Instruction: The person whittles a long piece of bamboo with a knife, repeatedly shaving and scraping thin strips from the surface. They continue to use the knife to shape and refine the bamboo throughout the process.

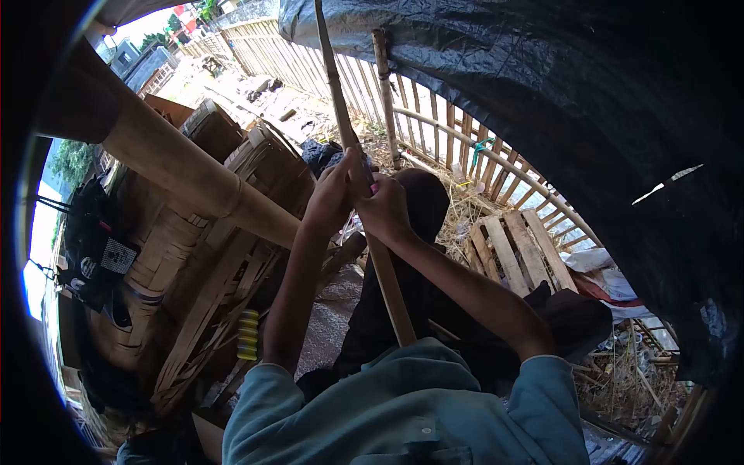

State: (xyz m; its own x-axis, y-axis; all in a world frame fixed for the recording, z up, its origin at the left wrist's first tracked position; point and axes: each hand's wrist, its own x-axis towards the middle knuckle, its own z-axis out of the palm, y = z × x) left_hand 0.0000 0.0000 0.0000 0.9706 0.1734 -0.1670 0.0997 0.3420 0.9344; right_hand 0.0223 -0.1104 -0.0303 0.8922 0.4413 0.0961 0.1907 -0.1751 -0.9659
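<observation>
A long, narrow bamboo strip (389,291) runs from the green shirt at my waist up past the top of the view. My left hand (332,194) is closed round the strip's left side, its fingers pointing upward. Against the right side of the strip, my right hand (383,208) is closed, close beside the left one. Something small and pink shows at the right hand's fingers, too small to name. My knee in dark cloth lies just behind the hands.
A thick bamboo pole (178,170) slants in from the left. Woven bamboo pieces (167,248) and a yellow stacked object (247,335) are at left. A wooden slat platform (519,252), a bamboo fence (496,159) and dark tarpaulin (558,101) are at right.
</observation>
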